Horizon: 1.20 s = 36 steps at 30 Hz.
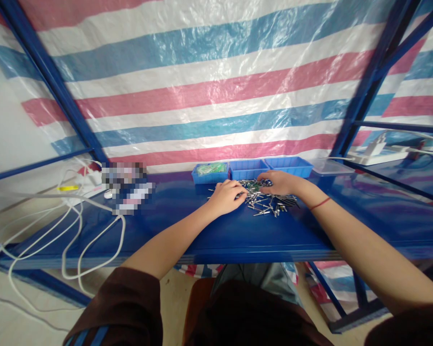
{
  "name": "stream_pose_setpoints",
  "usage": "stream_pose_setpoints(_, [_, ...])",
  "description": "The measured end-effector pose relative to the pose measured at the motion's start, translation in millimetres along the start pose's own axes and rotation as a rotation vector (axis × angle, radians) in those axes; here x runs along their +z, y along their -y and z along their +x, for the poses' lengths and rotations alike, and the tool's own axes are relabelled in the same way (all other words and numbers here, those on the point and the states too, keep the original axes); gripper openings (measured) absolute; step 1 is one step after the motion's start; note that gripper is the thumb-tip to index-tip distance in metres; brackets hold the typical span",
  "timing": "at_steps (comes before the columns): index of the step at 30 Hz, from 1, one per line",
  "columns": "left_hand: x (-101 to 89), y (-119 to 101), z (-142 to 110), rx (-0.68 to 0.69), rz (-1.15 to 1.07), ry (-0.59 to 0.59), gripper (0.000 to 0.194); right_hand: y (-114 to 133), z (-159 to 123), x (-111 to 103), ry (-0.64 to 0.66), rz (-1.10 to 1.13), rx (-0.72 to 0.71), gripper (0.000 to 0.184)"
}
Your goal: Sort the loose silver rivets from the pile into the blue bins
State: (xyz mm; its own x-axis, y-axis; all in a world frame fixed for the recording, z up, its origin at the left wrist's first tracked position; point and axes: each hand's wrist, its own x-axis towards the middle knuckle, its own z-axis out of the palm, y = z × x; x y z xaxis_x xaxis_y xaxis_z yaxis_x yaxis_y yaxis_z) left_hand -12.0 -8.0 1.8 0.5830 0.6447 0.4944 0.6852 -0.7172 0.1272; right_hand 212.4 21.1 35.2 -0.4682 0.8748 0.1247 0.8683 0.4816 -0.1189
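Observation:
A loose pile of thin metal pins that look like pop rivets (270, 204) lies on the blue tabletop in front of me, with some small green bits among them. At the pile's left edge rests my left hand (230, 196), its fingers curled in and closed; whatever they may hold is hidden. My right hand (283, 183) reaches over the far right of the pile. Its thumb and fingers are apart, with rivets showing in the gap between them. A thin red cord circles the right wrist.
Behind the pile stand three blue bins: the left bin (210, 179) holds a green item in clear plastic, beside a middle bin (248, 168) and a right bin (290, 166). White cables (81, 230) loop over the table's left side. A power strip (378, 153) sits at right. Blue posts frame the table.

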Motion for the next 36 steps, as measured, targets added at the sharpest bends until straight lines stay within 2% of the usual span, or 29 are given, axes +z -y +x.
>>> stream_pose_setpoints(3, [-1.1, 2, -1, -0.094, 0.028, 0.011, 0.036, -2, -1, 1, 0.091, 0.04, 0.044, 0.047])
stream_pose_setpoints(7, [1.7, 9, -3, -0.158, -0.001, 0.143, 0.053, -6, 0, 2, 0.069, 0.027, 0.011, 0.028])
stream_pose_setpoints(13, [1.5, 9, 0, -0.149, -0.005, 0.26, 0.047, -10, -2, -4, 0.05, 0.094, -0.006, 0.018])
stream_pose_setpoints(19, [0.9, 11, 1, -0.075, -0.023, 0.198, 0.035, -23, -4, -11, 0.003, 0.256, 0.029, 0.014])
stream_pose_setpoints(27, [4.7, 19, 3, 0.016, -0.043, 0.14, 0.026, -31, -7, -15, 0.015, 0.237, 0.148, 0.02])
stream_pose_setpoints(31, [2.9, 18, 3, 0.006, -0.029, 0.151, 0.024, -28, -6, -16, 0.023, 0.16, 0.076, 0.021])
stream_pose_setpoints(36, [1.2, 17, 2, -0.008, -0.018, 0.166, 0.025, -11, -4, -13, 0.085, 0.106, 0.02, 0.023])
